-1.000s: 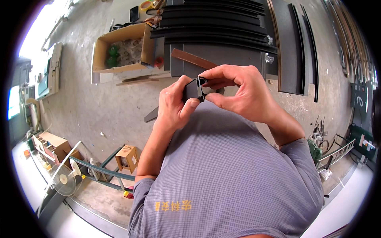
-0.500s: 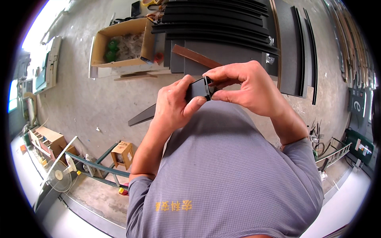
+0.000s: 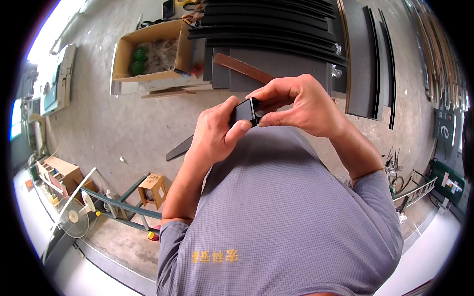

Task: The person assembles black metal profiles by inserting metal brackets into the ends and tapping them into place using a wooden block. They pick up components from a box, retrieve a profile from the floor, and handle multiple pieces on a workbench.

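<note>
My left hand [image 3: 213,127] is wrapped round a long dark grey profile bar [image 3: 242,112], thumb on its near side. The bar's other end comes out past my left wrist and points down to the left. At the bar's right end sits a small black end piece [image 3: 255,111], pinched between the thumb and fingers of my right hand [image 3: 301,104]. It touches the bar's end; my fingers partly cover it, so I cannot tell how deep it sits. Beyond my right fingers lies a reddish-brown strip [image 3: 242,68] on dark flat panels [image 3: 266,60].
A cardboard box [image 3: 148,78] with green items and clear bags stands at the far left. Several black profiles [image 3: 266,22] are stacked at the back. Long panels [image 3: 363,64] lie at right. A fan [image 3: 75,217] and a green metal frame [image 3: 126,206] stand at lower left.
Both hands have shifted slightly left with the bar and end piece. The bar's lower-left end shows less beyond my wrist. The grips stay the same.
</note>
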A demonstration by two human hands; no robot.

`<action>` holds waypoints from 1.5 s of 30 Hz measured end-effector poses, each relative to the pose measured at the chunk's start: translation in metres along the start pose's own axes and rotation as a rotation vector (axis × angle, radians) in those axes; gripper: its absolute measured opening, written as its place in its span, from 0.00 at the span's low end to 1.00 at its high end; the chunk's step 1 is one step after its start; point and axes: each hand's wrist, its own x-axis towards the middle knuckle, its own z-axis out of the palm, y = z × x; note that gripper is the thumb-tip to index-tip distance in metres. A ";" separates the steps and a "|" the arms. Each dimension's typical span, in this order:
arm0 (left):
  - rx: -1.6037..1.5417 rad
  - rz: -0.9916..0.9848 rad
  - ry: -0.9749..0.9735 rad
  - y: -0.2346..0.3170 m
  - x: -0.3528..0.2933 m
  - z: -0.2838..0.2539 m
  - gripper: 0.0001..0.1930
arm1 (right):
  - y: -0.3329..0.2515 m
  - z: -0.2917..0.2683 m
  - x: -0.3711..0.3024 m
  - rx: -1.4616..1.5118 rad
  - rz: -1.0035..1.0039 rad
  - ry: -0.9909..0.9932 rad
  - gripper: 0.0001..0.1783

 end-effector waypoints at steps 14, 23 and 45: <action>0.019 -0.074 0.001 -0.005 -0.004 0.003 0.35 | 0.016 0.014 0.006 -0.080 0.004 -0.059 0.24; -0.096 -0.140 0.077 -0.027 -0.013 0.008 0.33 | 0.036 0.025 0.016 -0.284 -0.210 -0.036 0.28; -0.470 -0.223 0.340 -0.040 -0.024 -0.015 0.37 | 0.102 -0.018 0.004 -0.820 -0.371 0.346 0.29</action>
